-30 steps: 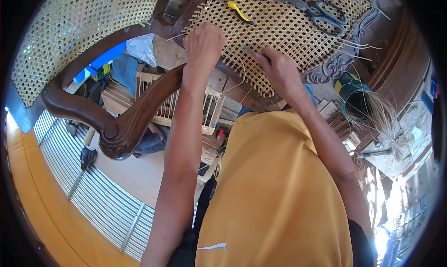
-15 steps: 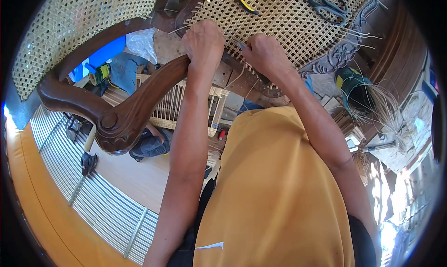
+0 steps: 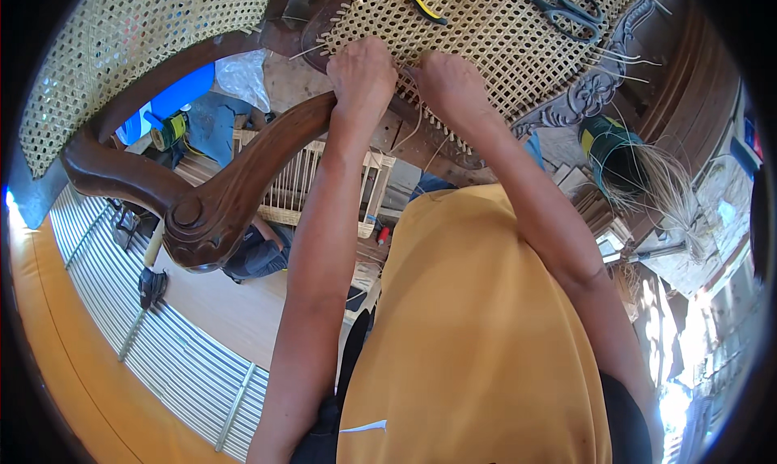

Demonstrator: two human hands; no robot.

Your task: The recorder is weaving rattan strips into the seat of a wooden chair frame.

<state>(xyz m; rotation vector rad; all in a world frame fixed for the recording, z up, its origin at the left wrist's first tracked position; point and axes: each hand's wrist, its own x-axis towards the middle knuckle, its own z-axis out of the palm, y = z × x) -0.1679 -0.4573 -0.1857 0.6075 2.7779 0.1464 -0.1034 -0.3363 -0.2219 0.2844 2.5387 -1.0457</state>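
A cane-woven seat panel (image 3: 486, 39) in a dark carved wooden frame (image 3: 595, 95) lies before me, with loose strand ends along its edge. My left hand (image 3: 362, 74) is closed at the near edge of the weave, close to a curved wooden armrest (image 3: 271, 144). What its fingers hold, if anything, is hidden. Just to the right, my right hand (image 3: 450, 83) is closed in a fist over the same edge, knuckles up, its contents hidden from view. On the weave rest yellow-handled pliers (image 3: 422, 4) and dark-handled scissors (image 3: 566, 12).
Woven cane backing (image 3: 146, 35) rises at the left. A dark green can (image 3: 611, 152) with loose cane strands (image 3: 680, 197) lies at the right. Below the armrest are a slatted wooden frame (image 3: 303, 180) and part of another person (image 3: 257, 249).
My right hand has shifted slightly up and left, toward the left hand. The metal-looking tip that stuck out of it is now mostly hidden. My left hand has moved slightly right.
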